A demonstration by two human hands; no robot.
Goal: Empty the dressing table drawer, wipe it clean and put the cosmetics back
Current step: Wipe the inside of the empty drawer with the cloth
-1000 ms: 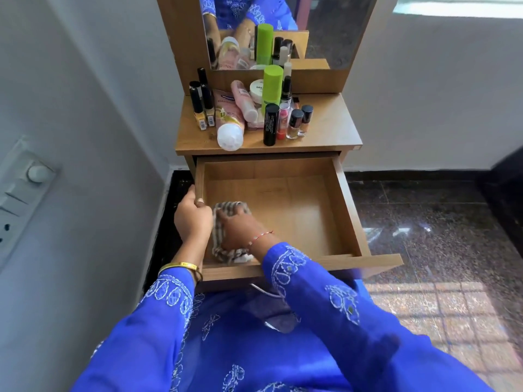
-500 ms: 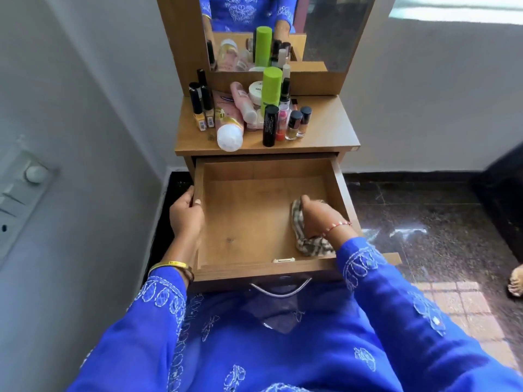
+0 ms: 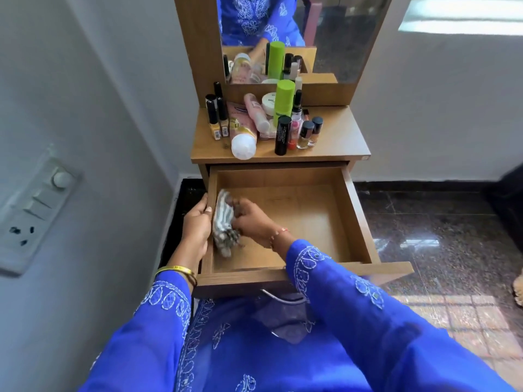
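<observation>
Drawer [image 3: 283, 219] pulled open, emptied; its floor holds only the striped cloth [image 3: 223, 222], pressed against the left inner wall.

Right hand [image 3: 252, 219]: grip curled around the cloth, mid-wipe by my judgement. Left hand [image 3: 196, 222]: fingers hooked over the drawer's left rim, steadying it.

Emptying done; wiping under way; restocking not begun.

Cosmetics grouped at the counter's [image 3: 334, 137] left-centre:
- green can [image 3: 283, 101]: 1
- white-capped lying tube [image 3: 242, 137]: 1
- tall black tube [image 3: 282, 134]: 1
- small black-capped bottles at the right [image 3: 310, 132]: 2
- white jar [image 3: 270, 101]: 1

Others overlap; total uncertain.
</observation>
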